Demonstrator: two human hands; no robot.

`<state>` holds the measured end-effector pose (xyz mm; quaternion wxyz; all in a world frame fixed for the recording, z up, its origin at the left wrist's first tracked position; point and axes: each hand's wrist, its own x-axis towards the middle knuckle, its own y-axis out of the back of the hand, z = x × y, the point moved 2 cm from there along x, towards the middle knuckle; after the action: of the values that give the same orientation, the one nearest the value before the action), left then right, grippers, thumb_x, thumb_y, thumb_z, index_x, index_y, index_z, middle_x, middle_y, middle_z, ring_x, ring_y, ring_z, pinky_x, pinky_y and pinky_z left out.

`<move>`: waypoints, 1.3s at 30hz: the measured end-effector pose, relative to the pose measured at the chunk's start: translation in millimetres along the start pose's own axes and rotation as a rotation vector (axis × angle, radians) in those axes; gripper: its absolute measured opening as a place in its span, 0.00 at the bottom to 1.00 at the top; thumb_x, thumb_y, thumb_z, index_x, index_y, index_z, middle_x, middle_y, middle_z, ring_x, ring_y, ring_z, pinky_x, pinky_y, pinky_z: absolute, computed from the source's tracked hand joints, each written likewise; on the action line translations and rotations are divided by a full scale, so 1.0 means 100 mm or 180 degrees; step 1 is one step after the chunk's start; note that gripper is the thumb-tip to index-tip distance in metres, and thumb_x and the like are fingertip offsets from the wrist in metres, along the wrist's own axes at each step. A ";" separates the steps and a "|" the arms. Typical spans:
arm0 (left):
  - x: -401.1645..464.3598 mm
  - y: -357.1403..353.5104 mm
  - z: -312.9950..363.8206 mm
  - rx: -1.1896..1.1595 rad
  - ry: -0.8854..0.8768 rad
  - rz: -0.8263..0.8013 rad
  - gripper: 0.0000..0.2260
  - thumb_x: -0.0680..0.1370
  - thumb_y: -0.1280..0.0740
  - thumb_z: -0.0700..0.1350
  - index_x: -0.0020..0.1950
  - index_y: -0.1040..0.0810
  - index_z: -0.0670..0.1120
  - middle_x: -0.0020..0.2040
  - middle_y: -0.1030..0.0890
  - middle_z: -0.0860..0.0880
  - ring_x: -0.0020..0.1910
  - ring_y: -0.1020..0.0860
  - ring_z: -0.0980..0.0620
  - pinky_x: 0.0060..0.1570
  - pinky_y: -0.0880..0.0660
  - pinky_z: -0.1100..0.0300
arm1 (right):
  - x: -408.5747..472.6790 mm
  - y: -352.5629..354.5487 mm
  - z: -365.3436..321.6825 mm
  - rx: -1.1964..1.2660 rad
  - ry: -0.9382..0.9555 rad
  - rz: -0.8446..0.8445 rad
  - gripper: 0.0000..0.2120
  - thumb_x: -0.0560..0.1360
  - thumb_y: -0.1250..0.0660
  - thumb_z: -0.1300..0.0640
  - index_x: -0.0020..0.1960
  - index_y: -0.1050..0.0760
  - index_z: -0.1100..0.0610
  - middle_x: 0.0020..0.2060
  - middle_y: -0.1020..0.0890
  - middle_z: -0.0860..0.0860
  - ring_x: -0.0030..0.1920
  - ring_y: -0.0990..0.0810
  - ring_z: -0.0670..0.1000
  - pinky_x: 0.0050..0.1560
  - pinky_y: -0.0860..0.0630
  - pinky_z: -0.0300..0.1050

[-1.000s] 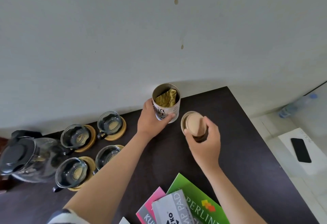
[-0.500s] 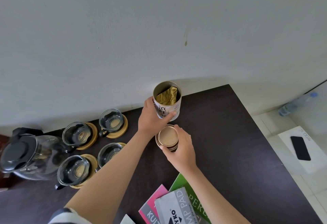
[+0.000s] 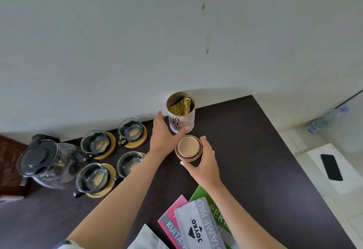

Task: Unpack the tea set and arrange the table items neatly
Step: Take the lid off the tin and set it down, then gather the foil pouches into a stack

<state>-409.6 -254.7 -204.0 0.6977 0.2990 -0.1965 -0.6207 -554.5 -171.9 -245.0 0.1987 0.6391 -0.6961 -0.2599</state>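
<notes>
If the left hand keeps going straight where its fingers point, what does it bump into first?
Probably the wall behind the table: the left hand points past the tea tin, its thumb touching the tin's side. Depth is uncertain.

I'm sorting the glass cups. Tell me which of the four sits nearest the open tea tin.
The back-right glass cup, on its wooden coaster just left of the left hand at the tea tin. The other three sit farther left or nearer the table's front.

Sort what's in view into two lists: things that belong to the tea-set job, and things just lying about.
Part of the job:
tea tin, open, left hand beside it
tin lid, under the right hand
glass pitcher
four glass cups on wooden coasters

Lying about:
stamp pad box
pink booklet
green booklet
phone off the table
water bottle on the floor
</notes>
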 end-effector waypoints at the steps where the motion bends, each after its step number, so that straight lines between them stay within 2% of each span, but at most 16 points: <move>1: -0.10 0.03 0.01 0.0004 0.0029 0.0058 0.48 0.67 0.28 0.64 0.77 0.49 0.46 0.74 0.38 0.45 0.71 0.35 0.48 0.64 0.30 0.53 | -0.06 0.03 -0.03 0.0019 -0.0039 0.0000 0.46 0.68 0.24 0.49 0.77 0.46 0.54 0.76 0.40 0.49 0.75 0.43 0.50 0.74 0.40 0.54; 4: -0.46 0.16 0.02 -0.0099 0.0050 0.0283 0.44 0.70 0.29 0.62 0.76 0.47 0.45 0.74 0.37 0.46 0.71 0.34 0.50 0.64 0.31 0.55 | -0.29 0.10 -0.12 0.0065 0.0031 0.0130 0.40 0.71 0.27 0.49 0.76 0.44 0.55 0.75 0.38 0.50 0.75 0.40 0.50 0.73 0.39 0.54; 8: -1.05 0.43 -0.09 -0.0281 0.0012 0.0537 0.36 0.73 0.30 0.58 0.74 0.41 0.46 0.71 0.34 0.48 0.69 0.33 0.52 0.63 0.31 0.56 | -0.76 0.11 -0.31 0.0250 0.0316 0.0274 0.31 0.73 0.28 0.53 0.72 0.36 0.58 0.69 0.29 0.53 0.70 0.32 0.50 0.66 0.36 0.39; 10: -1.37 0.60 -0.20 -0.0287 -0.0111 0.0723 0.31 0.73 0.30 0.56 0.71 0.36 0.44 0.66 0.30 0.47 0.66 0.31 0.52 0.63 0.31 0.57 | -1.02 0.07 -0.39 0.0259 0.0607 0.0318 0.28 0.73 0.29 0.55 0.70 0.33 0.60 0.66 0.26 0.54 0.67 0.29 0.50 0.63 0.34 0.37; 14: -2.04 0.93 -0.56 -0.0367 -0.0285 0.1041 0.25 0.74 0.29 0.51 0.66 0.30 0.43 0.61 0.27 0.49 0.61 0.32 0.59 0.60 0.34 0.65 | -1.57 -0.15 -0.51 0.0277 0.0824 0.0142 0.26 0.74 0.31 0.55 0.68 0.32 0.61 0.64 0.26 0.55 0.66 0.29 0.50 0.63 0.33 0.40; 18: -2.69 1.27 -1.08 -0.0303 -0.0072 0.1085 0.25 0.74 0.30 0.52 0.67 0.30 0.44 0.62 0.28 0.50 0.62 0.32 0.60 0.58 0.36 0.66 | -2.12 -0.44 -0.52 0.0073 0.0741 -0.0150 0.26 0.74 0.29 0.58 0.69 0.32 0.61 0.65 0.26 0.57 0.67 0.30 0.52 0.65 0.36 0.38; 21: -3.19 1.55 -1.58 -0.0227 0.0160 0.1158 0.24 0.73 0.29 0.51 0.66 0.30 0.44 0.65 0.30 0.47 0.66 0.32 0.52 0.61 0.35 0.62 | -2.49 -0.69 -0.43 -0.0470 0.0518 -0.0615 0.29 0.75 0.32 0.51 0.71 0.35 0.58 0.70 0.31 0.57 0.71 0.35 0.57 0.70 0.37 0.51; 24: -3.66 1.82 -2.14 0.0064 0.0515 0.1325 0.26 0.72 0.28 0.53 0.65 0.29 0.44 0.69 0.33 0.43 0.70 0.35 0.45 0.67 0.36 0.50 | -2.79 -0.87 -0.34 -0.1438 0.0400 -0.0596 0.30 0.76 0.39 0.42 0.73 0.36 0.56 0.74 0.38 0.59 0.75 0.43 0.61 0.71 0.43 0.64; 27: -4.06 2.05 -2.66 0.0670 0.1050 0.1379 0.34 0.69 0.32 0.63 0.70 0.33 0.46 0.76 0.43 0.42 0.75 0.45 0.42 0.70 0.49 0.39 | -3.05 -0.98 -0.30 -0.1869 0.0333 -0.0369 0.34 0.75 0.53 0.37 0.73 0.35 0.56 0.75 0.39 0.58 0.75 0.42 0.62 0.69 0.43 0.68; 29: -4.28 2.20 -2.95 0.0825 0.1329 0.1284 0.41 0.67 0.34 0.68 0.73 0.39 0.48 0.78 0.51 0.45 0.76 0.51 0.43 0.70 0.55 0.36 | -3.20 -1.07 -0.33 -0.1941 0.0321 -0.0261 0.35 0.75 0.56 0.37 0.73 0.35 0.56 0.75 0.39 0.58 0.74 0.40 0.62 0.68 0.42 0.69; 32: -4.47 2.33 -3.25 0.1038 0.1455 0.0951 0.48 0.65 0.33 0.71 0.76 0.46 0.49 0.78 0.58 0.47 0.77 0.59 0.45 0.69 0.60 0.34 | -3.35 -1.21 -0.45 -0.1913 0.0217 -0.0258 0.36 0.75 0.59 0.37 0.74 0.36 0.55 0.75 0.40 0.58 0.75 0.42 0.61 0.69 0.44 0.68; 35: -4.55 2.29 -3.37 0.1300 0.1398 0.0556 0.51 0.63 0.40 0.77 0.77 0.49 0.50 0.78 0.58 0.47 0.77 0.60 0.45 0.68 0.59 0.33 | -3.51 -1.38 -0.57 -0.1947 0.0141 -0.0299 0.36 0.75 0.61 0.37 0.74 0.36 0.54 0.76 0.41 0.58 0.75 0.42 0.61 0.70 0.45 0.67; 39: -4.51 2.09 -3.24 0.1213 0.1170 0.0430 0.51 0.62 0.46 0.77 0.77 0.49 0.49 0.78 0.55 0.45 0.77 0.58 0.44 0.69 0.59 0.33 | -3.73 -1.67 -0.75 -0.1786 0.0124 -0.0411 0.32 0.77 0.58 0.40 0.72 0.33 0.54 0.75 0.38 0.58 0.74 0.39 0.61 0.69 0.43 0.68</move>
<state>-112.5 255.4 -263.2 0.6927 0.5187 -0.1993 -0.4598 -338.7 182.3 -268.6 0.3640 0.6069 -0.5510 -0.4422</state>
